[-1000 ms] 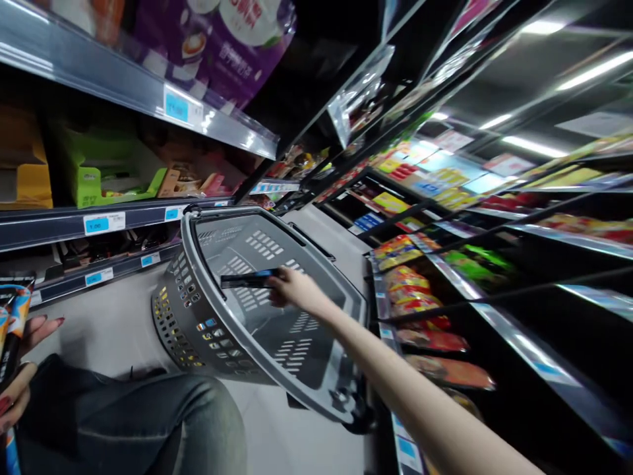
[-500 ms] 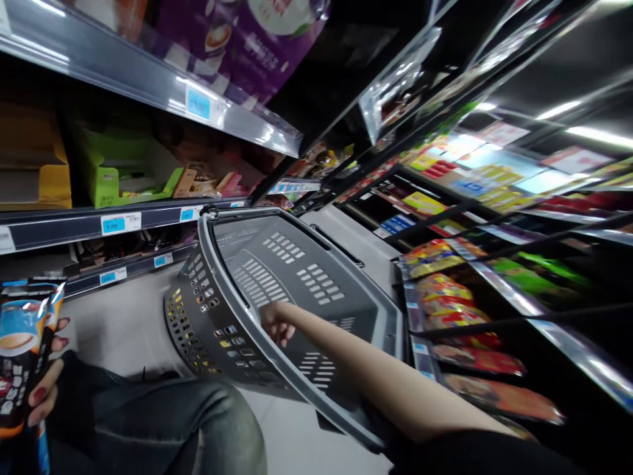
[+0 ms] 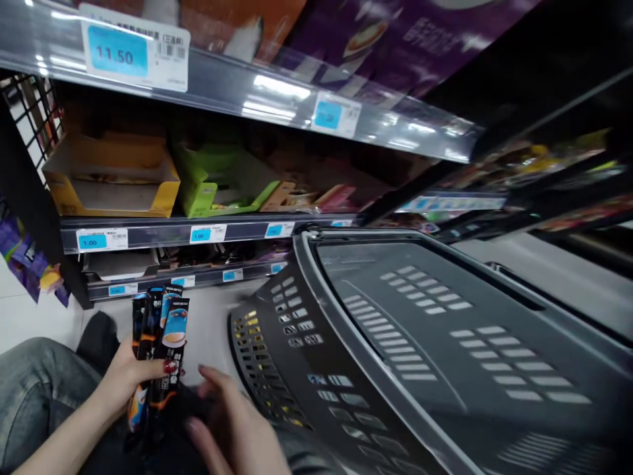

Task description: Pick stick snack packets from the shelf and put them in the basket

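Note:
My left hand [image 3: 129, 373] is closed around several slim coffee stick packets [image 3: 171, 340], black and blue with an orange edge and a cup printed on them. They stand upright in the fist, above my knees. Close on their right is my right hand [image 3: 237, 422], blurred, with thumb and fingers apart and nothing seen between them. Beyond it stands a grey plastic shopping basket [image 3: 420, 316] with slotted walls. Yellow shows through its lower slots; most of its inside is hidden.
Ahead is a shelf with an open yellow box [image 3: 119, 191], a green box [image 3: 227, 191] and price tags [image 3: 101, 240] along its edge. Above, a shelf rail [image 3: 277, 99] juts out under purple bags [image 3: 395, 46]. Purple packets [image 3: 30, 254] hang at the left.
My right hand has left the basket's inside and come over beside the packets. The view has swung left, so the packets and the basket now appear farther right.

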`<state>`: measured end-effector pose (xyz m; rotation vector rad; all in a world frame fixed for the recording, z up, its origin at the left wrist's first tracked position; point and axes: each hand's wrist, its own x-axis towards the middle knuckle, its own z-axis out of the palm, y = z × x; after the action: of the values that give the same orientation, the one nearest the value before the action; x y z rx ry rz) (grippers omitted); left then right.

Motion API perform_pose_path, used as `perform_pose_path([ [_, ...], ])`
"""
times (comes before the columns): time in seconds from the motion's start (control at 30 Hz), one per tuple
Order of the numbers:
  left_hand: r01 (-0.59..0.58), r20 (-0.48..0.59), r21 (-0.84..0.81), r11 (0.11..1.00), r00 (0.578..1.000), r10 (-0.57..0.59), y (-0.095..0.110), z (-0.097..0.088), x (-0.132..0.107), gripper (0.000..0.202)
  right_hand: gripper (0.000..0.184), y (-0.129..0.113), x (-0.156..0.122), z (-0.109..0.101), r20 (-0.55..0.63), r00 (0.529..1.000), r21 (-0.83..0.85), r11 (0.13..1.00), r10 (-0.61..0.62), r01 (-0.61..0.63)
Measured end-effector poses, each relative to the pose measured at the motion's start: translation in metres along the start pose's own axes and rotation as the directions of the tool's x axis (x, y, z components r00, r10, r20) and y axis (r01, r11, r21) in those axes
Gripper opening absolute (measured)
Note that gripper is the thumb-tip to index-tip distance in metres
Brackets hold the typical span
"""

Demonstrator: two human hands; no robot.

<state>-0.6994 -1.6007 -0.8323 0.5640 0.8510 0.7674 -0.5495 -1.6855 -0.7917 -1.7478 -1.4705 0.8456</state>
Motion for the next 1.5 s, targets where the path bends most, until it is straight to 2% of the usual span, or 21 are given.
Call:
perform_pose_path([
  [0.07,-0.079,-0.051,0.043,0.996,0.995,0.081,-0.005,0.000,0.004,0.028,0.054,0.004,0.014,0.035,0.045,0.999,-0.019,0.999,0.028,-0.028],
  [0.13,-0.128,-0.133,0.097,0.987,0.981,0.140,-0.007,-0.001,0.009,0.029,0.062,0.006,0.029,0.052,0.065,0.995,0.002,0.997,0.078,-0.078],
  [0.23,-0.163,-0.196,0.159,0.974,0.962,0.193,-0.008,-0.004,0.017,0.030,0.046,0.010,0.044,0.052,0.137,0.984,0.039,0.992,0.110,-0.117],
  [0.37,-0.147,-0.151,0.132,0.980,0.975,0.166,-0.009,-0.003,0.019,0.028,0.030,0.022,0.046,0.040,0.250,0.960,0.262,0.946,0.125,-0.191],
  [0.43,-0.111,-0.141,0.081,0.991,0.983,0.121,-0.009,-0.001,0.018,0.028,0.027,0.027,0.043,0.038,0.272,0.956,0.425,0.876,0.115,-0.226],
  [0.5,-0.049,-0.153,0.018,0.999,0.987,0.051,-0.008,0.000,0.017,0.027,0.030,0.029,0.041,0.038,0.281,0.952,0.579,0.770,0.121,-0.269],
  [0.6,0.066,-0.205,-0.066,0.996,0.976,-0.078,-0.003,-0.001,0.017,0.026,0.033,0.029,0.044,0.034,0.274,0.944,0.783,0.526,0.184,-0.330],
  [0.67,0.071,-0.212,-0.097,0.993,0.973,-0.091,0.001,-0.005,0.017,0.032,0.029,0.029,0.047,0.027,0.199,0.952,0.879,0.386,0.235,-0.279],
  [0.73,0.048,-0.104,-0.128,0.991,0.993,-0.062,0.001,-0.009,0.015,0.040,0.029,0.030,0.051,0.020,0.054,0.954,0.934,0.323,0.294,-0.152],
  [0.8,0.076,0.114,-0.163,0.984,0.992,-0.058,-0.002,-0.013,0.012,0.047,0.033,0.031,0.054,0.015,-0.074,0.932,0.952,0.304,0.354,-0.040],
  [0.9,0.180,0.396,-0.175,0.968,0.913,-0.098,-0.011,-0.018,0.006,0.056,0.031,0.033,0.053,0.020,-0.161,0.899,0.956,0.292,0.407,0.039],
  [0.97,0.215,0.472,-0.151,0.965,0.873,-0.120,-0.016,-0.019,0.002,0.061,0.028,0.035,0.050,0.029,-0.173,0.892,0.955,0.294,0.418,0.047],
  [1.0,0.205,0.472,-0.130,0.970,0.873,-0.121,-0.016,-0.018,0.001,0.061,0.028,0.036,0.049,0.034,-0.170,0.892,0.952,0.303,0.419,0.038],
  [1.1,0.135,0.391,-0.049,0.990,0.914,-0.105,-0.014,-0.013,-0.001,0.059,0.030,0.039,0.045,0.045,-0.142,0.902,0.937,0.350,0.409,-0.011],
  [1.17,0.121,0.363,-0.023,0.992,0.926,-0.105,-0.011,-0.011,-0.001,0.059,0.028,0.040,0.046,0.043,-0.122,0.912,0.925,0.379,0.392,-0.039],
  [1.27,0.133,0.412,-0.043,0.990,0.905,-0.104,-0.004,-0.016,-0.001,0.060,0.025,0.041,0.048,0.024,-0.067,0.941,0.891,0.444,0.331,-0.093],
  [1.3,0.144,0.440,-0.056,0.988,0.892,-0.105,-0.001,-0.018,-0.001,0.060,0.025,0.040,0.049,0.015,-0.017,0.958,0.863,0.487,0.287,-0.131],
  [1.37,0.153,0.492,-0.090,0.984,0.866,-0.090,0.007,-0.024,-0.002,0.059,0.025,0.037,0.050,-0.004,0.147,0.977,0.748,0.629,0.155,-0.213],
  [1.43,0.156,0.520,-0.113,0.981,0.851,-0.075,0.014,-0.029,-0.003,0.060,0.022,0.034,0.050,-0.020,0.342,0.939,0.545,0.807,0.033,-0.227],
  [1.5,0.159,0.526,-0.099,0.982,0.846,-0.084,0.018,-0.030,-0.005,0.062,0.021,0.030,0.050,-0.030,0.458,0.889,0.326,0.934,-0.018,-0.149],
])
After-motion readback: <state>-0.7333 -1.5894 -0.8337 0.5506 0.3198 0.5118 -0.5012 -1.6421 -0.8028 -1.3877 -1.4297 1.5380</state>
